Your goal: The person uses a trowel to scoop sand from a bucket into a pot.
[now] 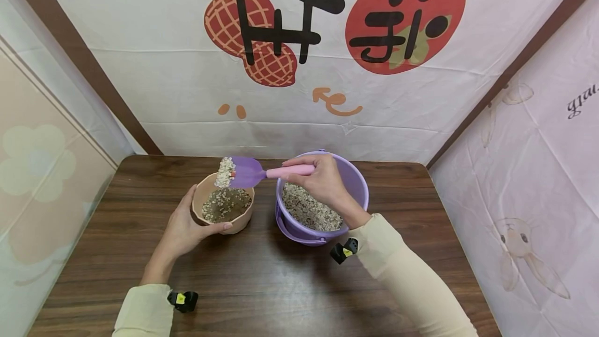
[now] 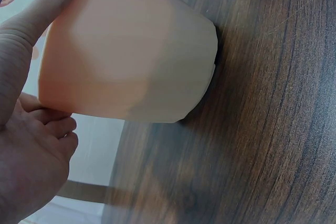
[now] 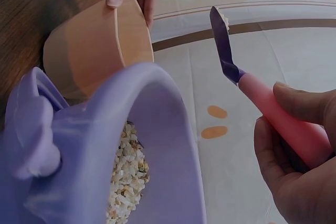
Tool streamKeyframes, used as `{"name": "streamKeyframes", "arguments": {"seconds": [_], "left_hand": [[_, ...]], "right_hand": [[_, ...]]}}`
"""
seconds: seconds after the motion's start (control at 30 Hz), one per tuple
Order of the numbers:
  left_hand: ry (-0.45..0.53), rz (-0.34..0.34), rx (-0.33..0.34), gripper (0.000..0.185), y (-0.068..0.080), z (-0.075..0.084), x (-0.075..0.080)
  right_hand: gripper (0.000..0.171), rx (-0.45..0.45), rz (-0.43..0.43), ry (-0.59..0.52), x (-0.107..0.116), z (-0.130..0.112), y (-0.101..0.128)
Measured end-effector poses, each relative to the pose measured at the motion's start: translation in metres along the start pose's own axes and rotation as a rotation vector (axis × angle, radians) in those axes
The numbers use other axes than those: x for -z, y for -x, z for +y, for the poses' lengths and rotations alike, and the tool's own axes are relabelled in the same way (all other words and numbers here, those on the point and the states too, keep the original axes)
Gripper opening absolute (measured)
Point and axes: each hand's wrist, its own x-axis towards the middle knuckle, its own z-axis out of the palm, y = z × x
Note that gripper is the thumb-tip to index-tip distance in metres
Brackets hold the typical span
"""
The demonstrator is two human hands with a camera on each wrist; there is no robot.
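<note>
The left hand [image 1: 186, 229] grasps a peach-coloured faceted pot [image 2: 136, 56], its thumb lying along the near side of the rim and its other fingers round the outer left side; whether the pot's base sits flat on the wooden surface [image 1: 262, 287] below these fingers, I cannot tell. Inside the pot, just right of the left fingers, loose pebbles [image 1: 224, 206] lie scattered over a brownish bottom. The right hand [image 1: 325, 181] is clenched on the pink handle [image 1: 278, 171] of a small shovel, thumb on one side and fingers curled round the other. Its purple blade [image 1: 248, 173] reaches out to the left of the right fingers, higher than the pot's rim and apart from it, hiding part of the far rim in the head view. Pale pebbles [image 1: 225, 173] sit at the blade's far end, away from the right fingers. Beneath the right hand stands a lilac bucket [image 1: 353, 178], with a bed of gravel [image 1: 309, 209] inside; its carrying handle [image 1: 292, 234] hangs down the outside, nearer the person than the right fingers. Behind both hands hangs a white printed backdrop [image 1: 187, 92].
</note>
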Motion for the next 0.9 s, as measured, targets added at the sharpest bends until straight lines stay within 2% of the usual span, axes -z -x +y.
{"name": "streamKeyframes", "arguments": {"seconds": [0.4,0.9], "left_hand": [[-0.007,-0.013,0.017,0.14,0.001,0.0,0.001],[-0.015,-0.001,0.005,0.139,0.0,-0.001,0.0]], "right_hand": [[0.022,0.004,-0.01,0.048,-0.012,0.0,-0.006],[0.021,0.016,-0.028,0.121,-0.026,0.003,-0.013]]}}
